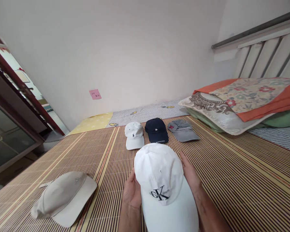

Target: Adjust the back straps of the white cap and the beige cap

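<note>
I hold a white cap (159,174) with a black letter logo above its brim, lifted over a striped bamboo mat (232,174). My left hand (131,191) grips its left side and my right hand (190,175) grips its right side, brim pointing toward me. Just beyond it, three caps lie in a row on the mat: a small white cap (134,135), a navy cap (156,130) and a grey cap (183,130). A beige cap (62,198) lies on the mat to my left.
Pillows and a folded floral and orange cover (246,100) are stacked at the right, below a slatted headboard (263,54). A white wall with a pink note (95,94) stands behind. A dark wooden door frame (16,96) is at the left.
</note>
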{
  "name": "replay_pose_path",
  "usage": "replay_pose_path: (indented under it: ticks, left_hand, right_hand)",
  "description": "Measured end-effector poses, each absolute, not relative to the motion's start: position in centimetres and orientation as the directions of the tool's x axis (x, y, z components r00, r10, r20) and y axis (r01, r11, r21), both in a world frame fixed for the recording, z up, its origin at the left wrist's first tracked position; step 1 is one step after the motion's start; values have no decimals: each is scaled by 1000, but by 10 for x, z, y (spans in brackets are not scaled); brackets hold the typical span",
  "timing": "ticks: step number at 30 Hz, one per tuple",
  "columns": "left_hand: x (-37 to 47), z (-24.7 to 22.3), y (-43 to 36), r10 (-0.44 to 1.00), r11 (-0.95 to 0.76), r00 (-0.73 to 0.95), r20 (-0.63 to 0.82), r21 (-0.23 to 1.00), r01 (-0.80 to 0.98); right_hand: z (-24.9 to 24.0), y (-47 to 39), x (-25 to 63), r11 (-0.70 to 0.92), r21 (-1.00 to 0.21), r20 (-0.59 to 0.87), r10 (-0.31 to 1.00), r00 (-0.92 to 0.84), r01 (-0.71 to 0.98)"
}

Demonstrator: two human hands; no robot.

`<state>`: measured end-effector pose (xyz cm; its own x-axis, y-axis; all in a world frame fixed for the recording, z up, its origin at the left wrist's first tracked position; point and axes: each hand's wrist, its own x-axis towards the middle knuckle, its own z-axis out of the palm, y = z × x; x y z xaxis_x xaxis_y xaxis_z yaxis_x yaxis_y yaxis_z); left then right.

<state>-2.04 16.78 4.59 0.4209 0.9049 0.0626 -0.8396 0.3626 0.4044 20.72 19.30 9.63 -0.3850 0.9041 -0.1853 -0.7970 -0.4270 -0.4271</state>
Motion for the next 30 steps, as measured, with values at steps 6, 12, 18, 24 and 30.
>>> replay_pose_path:
  ticks: [6, 12, 18, 24, 30]
  left_hand:
    - [-18, 46, 167, 933, 315, 356, 42, 377, -871]
    - [-18, 49, 166, 933, 346, 355, -56, 404, -847]
    - [-18, 51, 165, 940, 342, 308, -149, 414, -844]
    - [-17, 48, 166, 941, 335, 275, -197, 426, -840]
    - [-15, 44, 168, 937, 350, 305, -173, 463, -815]
  right_hand:
    - [119, 182, 206, -530, -354, -282, 846, -453, -771]
    - [115, 182, 206, -506, -378, -232, 862, -450, -775]
    - [95, 189, 208, -440, -444, -193, 897, -397, -781]
    - [87, 195, 207, -425, -463, -192, 905, -380, -778]
    - [83, 199, 202, -403, -474, -187, 915, -358, -782]
